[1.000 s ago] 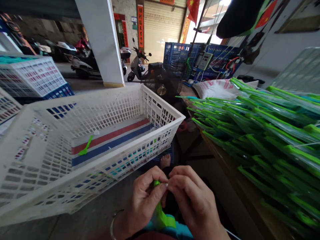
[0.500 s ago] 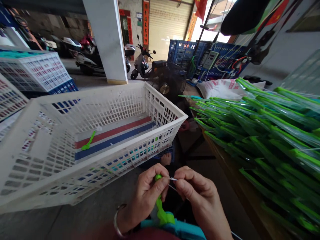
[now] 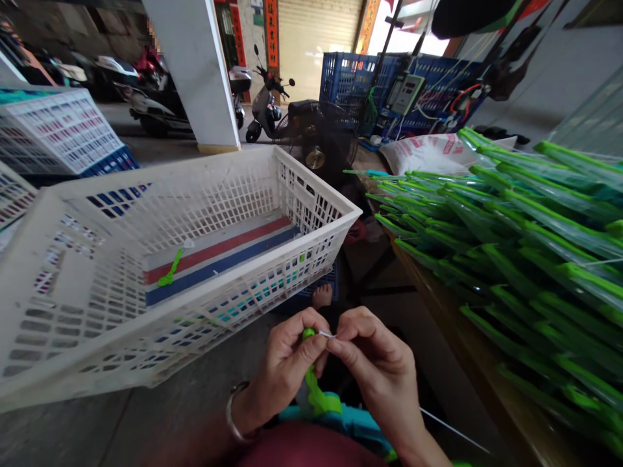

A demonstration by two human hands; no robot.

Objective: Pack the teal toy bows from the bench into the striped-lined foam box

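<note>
My left hand (image 3: 296, 353) is closed around the tip of a bright green plastic limb (image 3: 315, 389), part of what looks like a toy bow. The limb runs down to a teal piece (image 3: 357, 418) across my lap. From the green tip a thin white string (image 3: 327, 335) reaches to my right hand (image 3: 377, 363), whose thumb and forefinger pinch it. The hands are nearly touching, and the exact grip on the string is partly hidden by the fingertips. A longer stretch of white string slants away below my right wrist.
A large white plastic crate (image 3: 195, 301) stands at left, with a green scrap (image 3: 171, 268) on its striped lining. At right, many green pieces (image 3: 511, 227) are piled on a wooden table (image 3: 438, 305). Behind are a fan (image 3: 316, 155), a white sack (image 3: 428, 154) and blue crates (image 3: 341, 84).
My right hand has come slightly left and up, closer to my left hand, still pinching the string. The left hand keeps the green limb. The whole view has shifted a little.
</note>
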